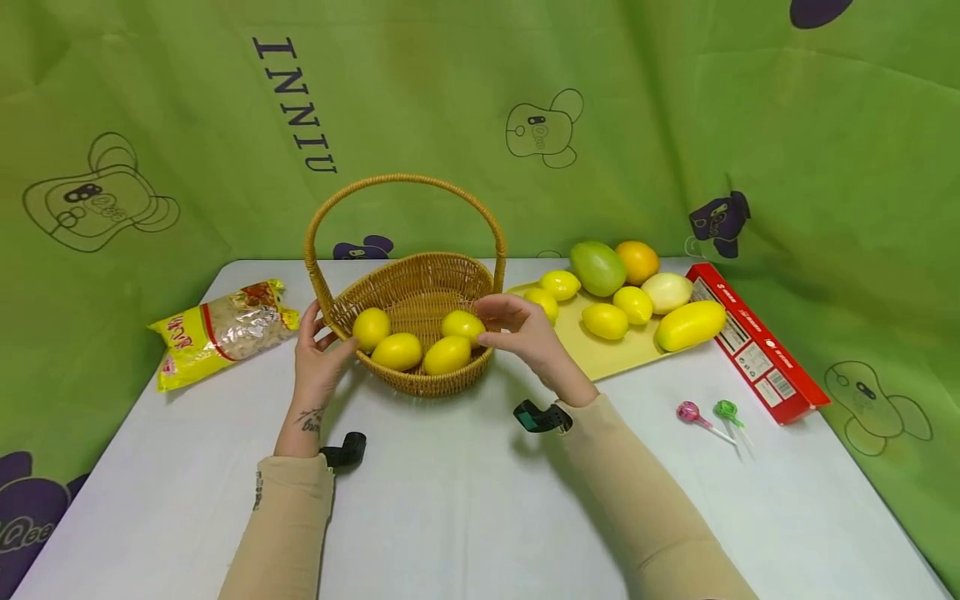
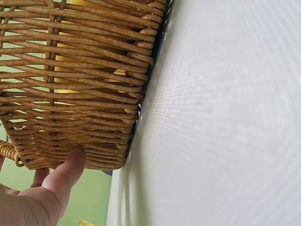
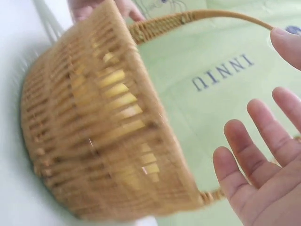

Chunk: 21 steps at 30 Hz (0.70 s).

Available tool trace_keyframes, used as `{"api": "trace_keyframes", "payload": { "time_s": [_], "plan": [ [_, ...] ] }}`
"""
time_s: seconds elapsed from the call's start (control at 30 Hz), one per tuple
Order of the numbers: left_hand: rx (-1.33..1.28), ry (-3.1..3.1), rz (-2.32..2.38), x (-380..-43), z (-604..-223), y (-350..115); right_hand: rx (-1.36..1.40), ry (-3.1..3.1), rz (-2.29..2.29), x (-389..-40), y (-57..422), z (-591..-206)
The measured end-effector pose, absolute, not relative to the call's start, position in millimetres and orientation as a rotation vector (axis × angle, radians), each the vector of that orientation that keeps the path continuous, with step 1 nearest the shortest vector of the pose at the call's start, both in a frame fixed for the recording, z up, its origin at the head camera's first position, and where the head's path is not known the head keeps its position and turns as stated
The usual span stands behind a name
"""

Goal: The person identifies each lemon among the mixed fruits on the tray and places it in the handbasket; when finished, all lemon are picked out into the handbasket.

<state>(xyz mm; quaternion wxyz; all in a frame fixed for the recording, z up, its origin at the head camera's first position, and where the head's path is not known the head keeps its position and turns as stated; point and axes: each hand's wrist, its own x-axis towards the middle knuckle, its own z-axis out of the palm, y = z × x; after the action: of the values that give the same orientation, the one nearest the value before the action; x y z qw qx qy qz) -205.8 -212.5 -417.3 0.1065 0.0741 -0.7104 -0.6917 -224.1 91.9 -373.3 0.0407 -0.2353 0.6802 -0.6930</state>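
Note:
A wicker basket point(image 1: 429, 382) with a tall arched handle point(image 1: 405, 178) stands on the white table, holding several lemons point(image 1: 397, 352). At its left side my left hand point(image 1: 318, 364) grips the wall near the handle's base. In the left wrist view the thumb point(image 2: 70, 172) presses the woven wall while other fingers reach behind it. Beside the right rim hovers my right hand point(image 1: 528, 337), its fingertips close to a lemon point(image 1: 462, 326) in the basket. The right wrist view shows that hand point(image 3: 268, 174) with fingers spread and nothing held.
Right of the basket, a yellow tray point(image 1: 600, 363) carries more lemons point(image 1: 605, 321), a green mango point(image 1: 597, 268), an orange point(image 1: 637, 262) and other yellow fruit. A red box point(image 1: 757, 343) and two lollipops point(image 1: 688, 412) lie farther right. On the left lies a yellow snack bag point(image 1: 225, 332).

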Motion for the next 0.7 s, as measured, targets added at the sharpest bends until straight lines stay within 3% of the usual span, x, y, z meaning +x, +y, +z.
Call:
{"api": "trace_keyframes", "payload": {
  "time_s": [0.7],
  "plan": [
    [0.217, -2.104, -2.023, -204.1, -417.4, -212.0, -0.505, 2.250, -2.375, -233.3, 214.6, -383.3]
  ]
}}
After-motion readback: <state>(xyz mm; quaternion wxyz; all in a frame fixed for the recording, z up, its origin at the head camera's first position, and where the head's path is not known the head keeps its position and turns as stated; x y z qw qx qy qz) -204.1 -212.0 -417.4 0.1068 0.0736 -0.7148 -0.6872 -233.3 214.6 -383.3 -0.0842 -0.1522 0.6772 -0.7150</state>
